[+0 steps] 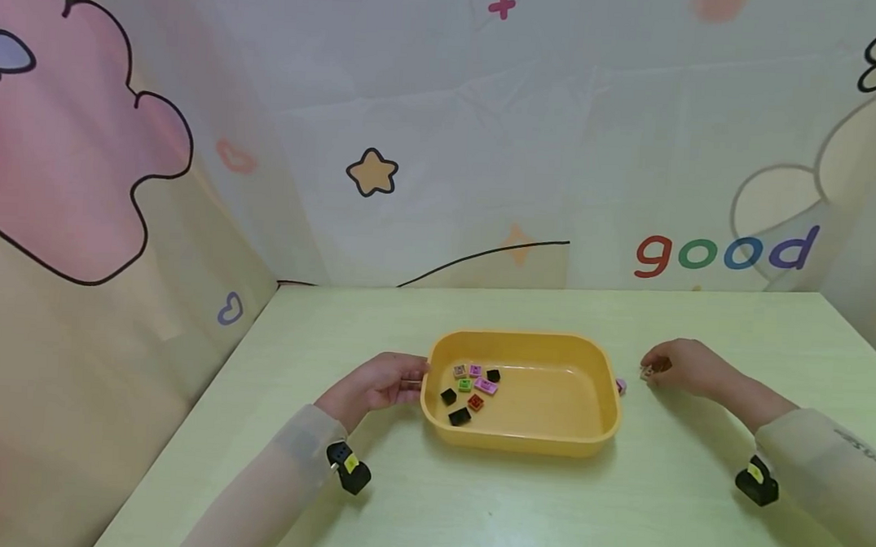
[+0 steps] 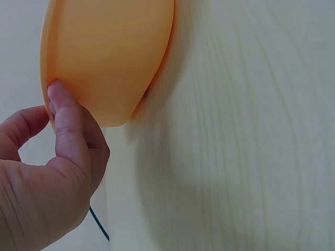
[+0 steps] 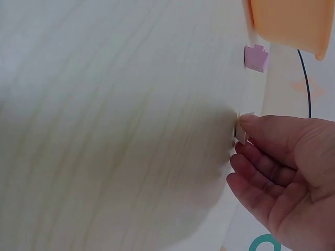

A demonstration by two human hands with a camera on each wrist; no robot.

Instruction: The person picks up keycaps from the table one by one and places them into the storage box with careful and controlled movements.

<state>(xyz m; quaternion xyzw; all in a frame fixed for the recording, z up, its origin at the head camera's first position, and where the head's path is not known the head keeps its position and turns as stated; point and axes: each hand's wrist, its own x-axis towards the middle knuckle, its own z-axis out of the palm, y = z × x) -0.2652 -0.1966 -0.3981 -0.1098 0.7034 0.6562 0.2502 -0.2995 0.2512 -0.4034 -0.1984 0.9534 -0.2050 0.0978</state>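
Observation:
A yellow plastic tray (image 1: 549, 409) stands on the table, with several small toy bricks in its left part: black, pink, green, red and beige. My left hand (image 1: 378, 385) pinches the tray's left rim, thumb on one side and fingers on the outer wall, as the left wrist view shows. To the right of the tray, my right hand (image 1: 687, 370) holds a small beige brick (image 3: 242, 130) between thumb and fingers, at the tabletop. Between that hand and the tray lies a pink brick (image 3: 256, 58), partly hidden by the tray's rim in the head view.
The pale wood-grain table (image 1: 501, 513) meets a printed cloth backdrop (image 1: 444, 143) at its far edge. More cloth hangs at the left side. Each forearm wears a small black device, the left one (image 1: 349, 468) and the right one (image 1: 757, 482).

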